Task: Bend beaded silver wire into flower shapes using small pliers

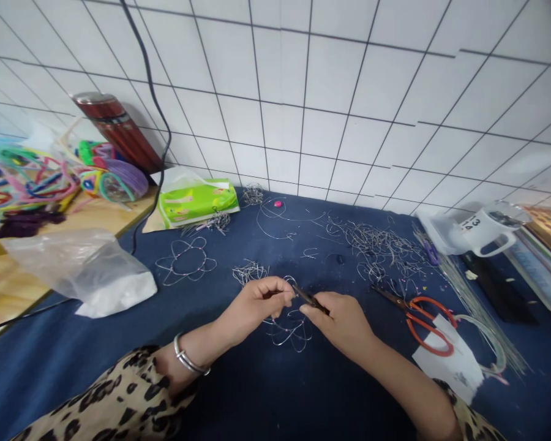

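Note:
My left hand [269, 300] pinches a flower-shaped wire frame [290, 337], whose thin silver loops hang below the fingers over the blue cloth. In my right hand [342, 318] is a pair of dark pliers [308, 298], its tips close to the left fingertips and the wire. Exactly where the jaws meet the wire is too small to make out. A second wire flower [187, 257], with small pink marks round its ring, lies flat to the left. Just behind my left hand sits a small pile of bent wire pieces [250, 271].
Orange-handled scissors [429, 321] lie on white paper at right, beside long straight wires [480, 312]. Farther back are a heap of wire [381, 245], a white mug [482, 229] and a green tissue pack [197, 202]. At left are a plastic bag [87, 263] and a red thermos [119, 131].

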`<action>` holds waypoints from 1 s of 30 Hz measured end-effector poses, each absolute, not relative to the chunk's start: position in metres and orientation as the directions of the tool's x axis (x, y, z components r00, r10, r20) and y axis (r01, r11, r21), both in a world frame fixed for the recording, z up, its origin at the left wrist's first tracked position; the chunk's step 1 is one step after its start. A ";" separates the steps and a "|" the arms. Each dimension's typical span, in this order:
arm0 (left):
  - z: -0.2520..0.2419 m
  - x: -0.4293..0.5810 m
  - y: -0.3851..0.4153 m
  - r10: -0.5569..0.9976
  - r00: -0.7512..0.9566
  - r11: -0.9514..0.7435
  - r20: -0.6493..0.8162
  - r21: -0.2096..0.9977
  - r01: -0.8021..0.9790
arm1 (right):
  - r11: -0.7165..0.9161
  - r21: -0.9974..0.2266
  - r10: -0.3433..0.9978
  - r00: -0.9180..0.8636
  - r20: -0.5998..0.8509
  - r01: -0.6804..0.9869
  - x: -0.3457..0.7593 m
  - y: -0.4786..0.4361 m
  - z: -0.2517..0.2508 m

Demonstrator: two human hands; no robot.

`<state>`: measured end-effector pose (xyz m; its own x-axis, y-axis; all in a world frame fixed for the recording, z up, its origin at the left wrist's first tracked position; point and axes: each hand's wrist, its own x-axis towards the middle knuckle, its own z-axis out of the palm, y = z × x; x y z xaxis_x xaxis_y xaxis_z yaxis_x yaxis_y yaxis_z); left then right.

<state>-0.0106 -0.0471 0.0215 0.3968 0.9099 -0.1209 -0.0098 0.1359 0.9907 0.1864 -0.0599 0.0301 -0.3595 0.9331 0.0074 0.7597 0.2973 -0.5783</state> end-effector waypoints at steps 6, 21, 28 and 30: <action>0.022 -0.010 -0.046 0.888 0.442 0.163 -0.129 0.986 -0.039 | 0.272 -0.626 0.932 -0.362 -0.018 0.731 0.184 -0.060 0.028; 0.019 -0.013 -0.045 0.895 0.427 0.177 -0.132 0.982 -0.066 | 0.361 -0.435 0.919 -0.395 0.012 0.825 0.186 -0.060 0.032; 0.024 -0.018 -0.042 0.881 0.442 0.169 -0.166 0.985 0.033 | 0.475 -0.165 0.877 -0.450 0.168 0.864 0.192 -0.060 0.032; 0.026 -0.017 -0.042 0.876 0.456 0.165 -0.157 0.986 0.022 | 0.493 -0.128 0.863 -0.464 0.200 0.861 0.193 -0.059 0.030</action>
